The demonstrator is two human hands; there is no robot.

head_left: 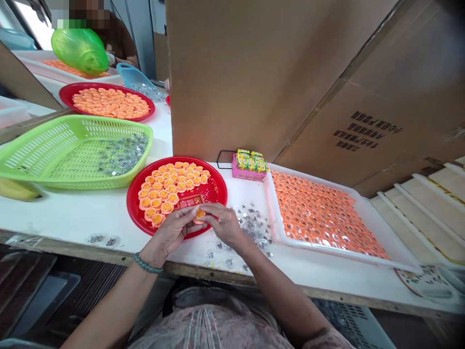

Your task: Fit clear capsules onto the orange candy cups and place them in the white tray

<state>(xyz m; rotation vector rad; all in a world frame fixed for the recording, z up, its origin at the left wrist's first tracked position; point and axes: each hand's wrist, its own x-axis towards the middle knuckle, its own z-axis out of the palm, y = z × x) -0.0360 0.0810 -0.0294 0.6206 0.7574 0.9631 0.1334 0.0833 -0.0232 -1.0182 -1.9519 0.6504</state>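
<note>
Between my two hands, over the front edge of a red round tray, is a small round orange piece with a yellow middle. My left hand, with a beaded bracelet on the wrist, grips it from the left. My right hand pinches it from the right. Many similar orange pieces lie in the red tray, in its left and back parts. Beside my right hand, small clear plastic pieces with dark marks are scattered on the white table.
At right a white tray holds rows of orange pieces under clear covers. A pink basket of yellow packets stands behind. A green basket with clear pieces, a banana and another red tray are left. Cardboard walls the back; a person sits beyond.
</note>
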